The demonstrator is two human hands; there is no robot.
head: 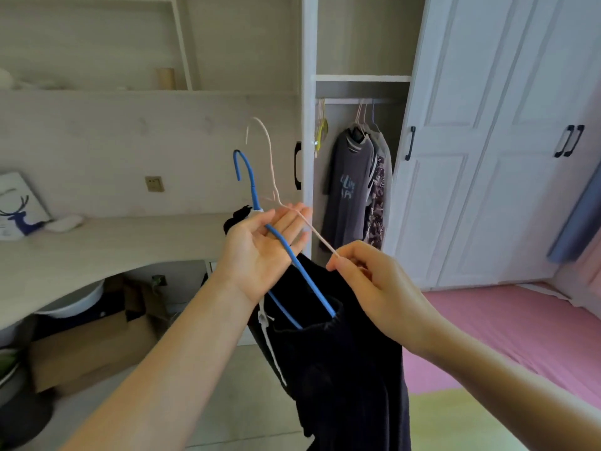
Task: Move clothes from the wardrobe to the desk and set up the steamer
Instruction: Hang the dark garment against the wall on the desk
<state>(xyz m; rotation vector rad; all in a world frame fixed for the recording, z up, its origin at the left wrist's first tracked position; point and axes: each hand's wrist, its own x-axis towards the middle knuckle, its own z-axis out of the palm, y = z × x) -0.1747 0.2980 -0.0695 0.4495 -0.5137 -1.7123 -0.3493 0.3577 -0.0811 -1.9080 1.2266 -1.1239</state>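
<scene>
A blue hanger [247, 177] carrying a black garment [351, 362] lies across the palm of my left hand [260, 245], whose fingers are spread. My right hand [367, 281] pinches the shoulder wire of a thin pale pink hanger [270, 148], which crosses over my left fingertips. Both hooks point up. The open wardrobe [361, 78] stands just behind, with a grey T-shirt [349, 183] and other clothes hanging on its rail. The desk [97, 249] runs along the left wall. No steamer is in view.
A deer picture [19, 206] and a small white object [65, 222] sit on the desk's far left. Cardboard boxes [87, 346] and a basin [71, 301] are under the desk. White wardrobe doors [487, 141] fill the right; a pink bed [520, 330] lies at lower right.
</scene>
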